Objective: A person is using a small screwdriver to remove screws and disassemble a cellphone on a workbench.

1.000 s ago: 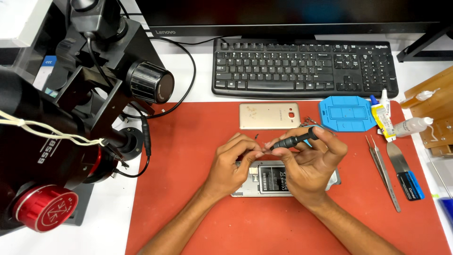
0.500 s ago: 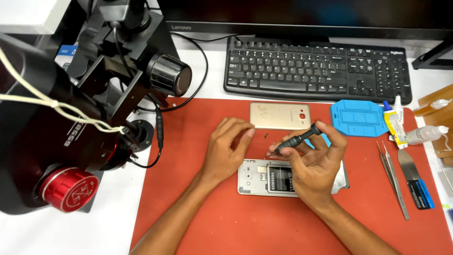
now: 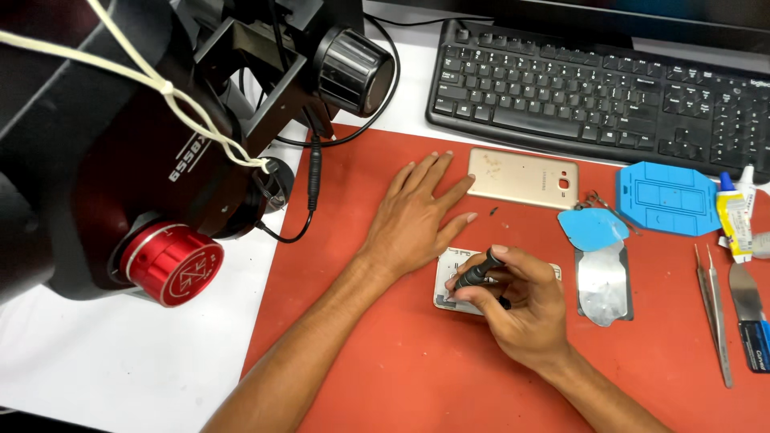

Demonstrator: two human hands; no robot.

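Observation:
My right hand [image 3: 517, 309] grips a small black screwdriver [image 3: 477, 273], its tip down on an opened phone body [image 3: 447, 281] that lies on the red mat [image 3: 401, 369]. The hand covers most of the phone. My left hand [image 3: 417, 216] rests flat on the mat just left of and above the phone, fingers spread, holding nothing. A gold phone back cover [image 3: 523, 177] lies beyond my left fingertips.
A large black and red microscope [image 3: 152, 152] fills the left. A black keyboard [image 3: 601, 88] sits at the back. On the mat's right are a metal plate [image 3: 603, 282], a blue pick [image 3: 592, 227], a blue tray [image 3: 667, 198], tweezers [image 3: 714, 313], a glue bottle [image 3: 734, 220] and a spatula [image 3: 750, 313].
My left hand has opened and flattened on the mat. My right hand has lowered the screwdriver onto the phone. The view has shifted, so the microscope looms larger.

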